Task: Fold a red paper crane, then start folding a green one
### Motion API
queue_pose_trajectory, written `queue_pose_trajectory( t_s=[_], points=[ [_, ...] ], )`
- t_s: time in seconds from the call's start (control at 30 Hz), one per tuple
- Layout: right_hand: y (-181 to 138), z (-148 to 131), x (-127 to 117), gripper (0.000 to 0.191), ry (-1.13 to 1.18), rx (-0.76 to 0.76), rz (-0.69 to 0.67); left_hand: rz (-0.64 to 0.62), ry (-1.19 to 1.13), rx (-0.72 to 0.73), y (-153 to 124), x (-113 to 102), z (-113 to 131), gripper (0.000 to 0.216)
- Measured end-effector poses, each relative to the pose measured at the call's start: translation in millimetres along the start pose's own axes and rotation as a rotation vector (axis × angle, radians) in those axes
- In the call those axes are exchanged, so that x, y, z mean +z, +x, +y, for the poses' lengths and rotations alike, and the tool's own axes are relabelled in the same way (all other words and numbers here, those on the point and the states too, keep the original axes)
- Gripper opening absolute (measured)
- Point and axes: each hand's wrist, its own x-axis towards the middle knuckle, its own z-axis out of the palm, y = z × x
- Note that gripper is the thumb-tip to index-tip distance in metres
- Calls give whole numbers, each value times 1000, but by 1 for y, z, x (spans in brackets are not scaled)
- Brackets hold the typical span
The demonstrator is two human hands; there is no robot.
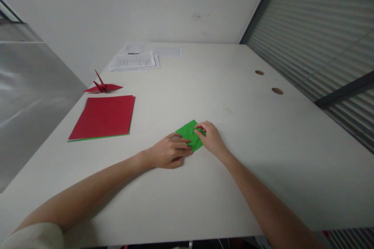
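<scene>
A small folded green paper (188,130) lies flat on the white table (239,132), near the middle front. My left hand (171,152) presses its fingers down on the paper's near left part. My right hand (210,137) pinches a flap at the paper's right edge between thumb and fingertips. Both hands cover part of the sheet, so its full shape is hidden.
A stack of red paper sheets (103,117) with a green sheet under it lies to the left. Behind it stands a red paper crane (103,86). Printed white sheets (136,61) lie at the far edge. Two round holes (277,90) sit at the table's right side.
</scene>
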Motion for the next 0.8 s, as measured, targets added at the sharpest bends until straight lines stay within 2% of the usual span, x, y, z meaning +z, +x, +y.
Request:
queue_pose_trajectory(
  t_s=[0.8],
  points=[
    [0, -5, 2, 11, -38, 26, 53, -4, -52, -11, 1, 2, 2, 35]
  ],
)
